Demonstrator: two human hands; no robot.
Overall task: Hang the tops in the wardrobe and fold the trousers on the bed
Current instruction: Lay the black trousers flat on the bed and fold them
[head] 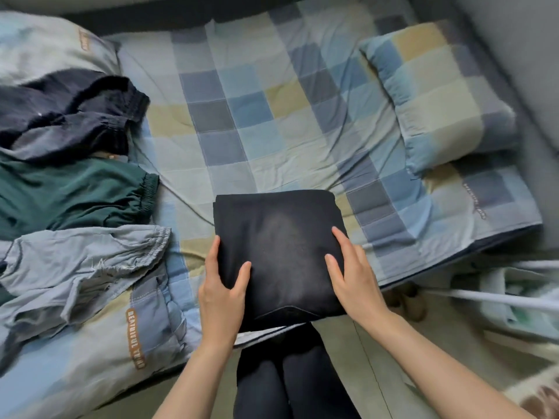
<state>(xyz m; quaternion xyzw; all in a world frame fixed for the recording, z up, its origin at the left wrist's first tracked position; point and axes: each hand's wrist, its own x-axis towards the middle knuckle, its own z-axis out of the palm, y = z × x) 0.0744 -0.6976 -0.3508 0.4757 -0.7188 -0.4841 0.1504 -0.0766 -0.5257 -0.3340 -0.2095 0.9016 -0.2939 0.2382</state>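
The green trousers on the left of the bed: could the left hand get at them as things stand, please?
Probably yes. The green trousers lie uncovered on top of the bed, with nothing between them and the left hand. That hand now rests on the folded black trousers and would have to leave them.

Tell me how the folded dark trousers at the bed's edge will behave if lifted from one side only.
The folded dark trousers are soft cloth, so they would probably sag and unfold. Both the left hand and right hand lie against their sides, which suggests two-sided support suits them. The near edge overhangs the bed, so a push towards the person might slide them off.
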